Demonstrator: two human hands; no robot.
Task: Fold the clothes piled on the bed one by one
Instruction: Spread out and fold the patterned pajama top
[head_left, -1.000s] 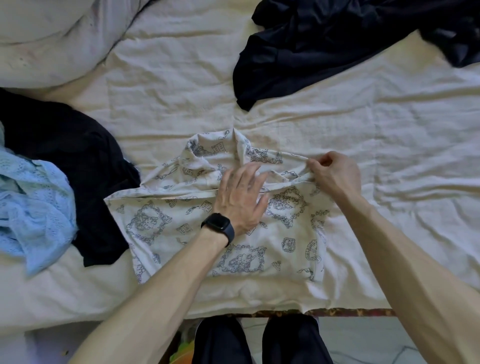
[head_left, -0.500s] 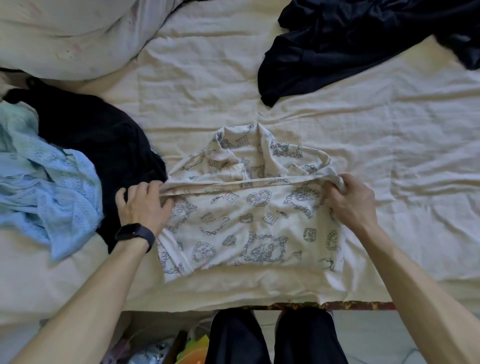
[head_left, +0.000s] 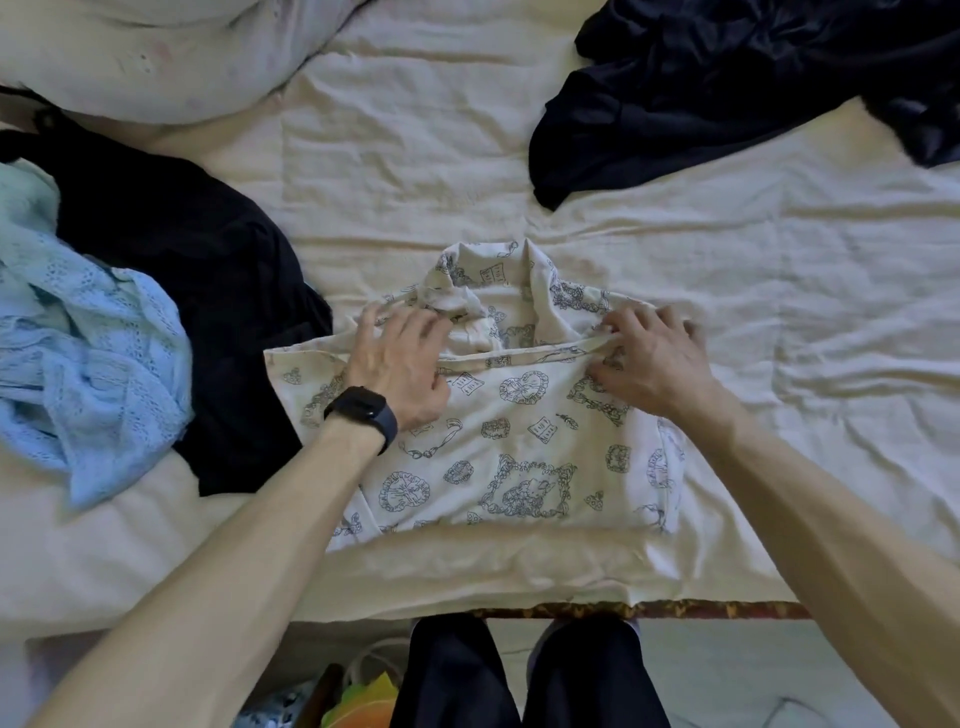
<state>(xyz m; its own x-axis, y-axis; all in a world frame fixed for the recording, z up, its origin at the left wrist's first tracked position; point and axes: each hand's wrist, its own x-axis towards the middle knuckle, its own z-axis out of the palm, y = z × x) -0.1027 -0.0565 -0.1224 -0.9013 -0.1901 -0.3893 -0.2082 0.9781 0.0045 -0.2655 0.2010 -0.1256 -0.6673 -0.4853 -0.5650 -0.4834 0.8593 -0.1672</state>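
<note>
A cream printed garment (head_left: 519, 441) lies partly folded near the bed's front edge, its upper part bunched up behind a straight folded edge. My left hand (head_left: 402, 358), with a black watch on the wrist, rests with spread fingers on the bunched cloth at the left of that edge. My right hand (head_left: 649, 358) pinches the folded edge at its right end between thumb and fingers.
A black garment (head_left: 197, 291) and a light blue knitted one (head_left: 88, 353) lie at the left. A dark navy garment (head_left: 727, 83) is spread at the back right. A pillow (head_left: 156, 52) sits at the back left. The cream sheet (head_left: 779, 312) is wrinkled.
My left hand has left the fold's left end and moved right onto the bunched cloth near the middle. My right hand stays at the fold's right end.
</note>
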